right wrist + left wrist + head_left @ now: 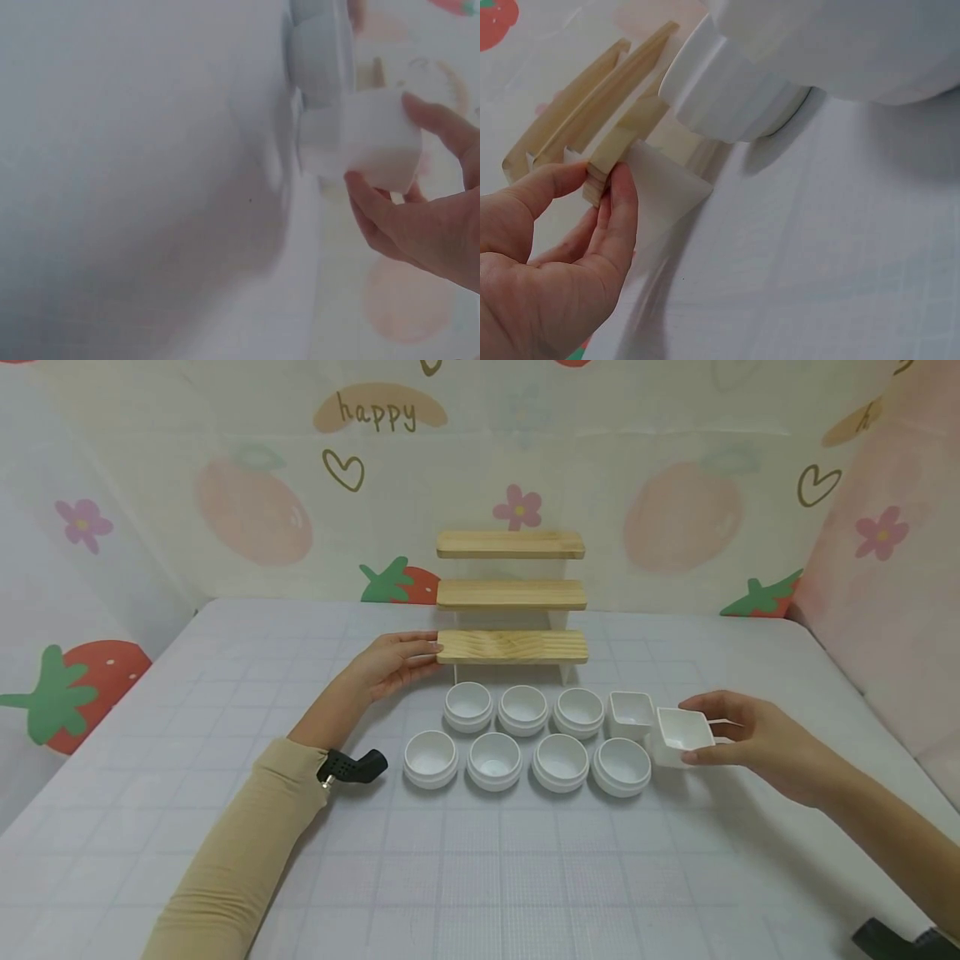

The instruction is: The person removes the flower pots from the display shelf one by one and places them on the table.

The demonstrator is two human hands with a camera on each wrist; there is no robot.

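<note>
A three-step display stand with wooden shelves (512,647) stands upright at the middle back. My left hand (397,667) pinches the left end of its lowest shelf, thumb and fingers around the wood (609,154) in the left wrist view. With its thumb and fingers, my right hand (757,739) grips a small white square bowl (681,735) by its sides, right of the rows. Another white square bowl (631,714) stands beside it at the right end of the back row. In the right wrist view the held bowl (381,139) lies between thumb and fingers.
Several white round bowls stand in two rows before the stand, including a back-row bowl (522,710) and a front-row bowl (560,762). The table (480,877) has a pale checked cover. A patterned backdrop (525,468) hangs behind it.
</note>
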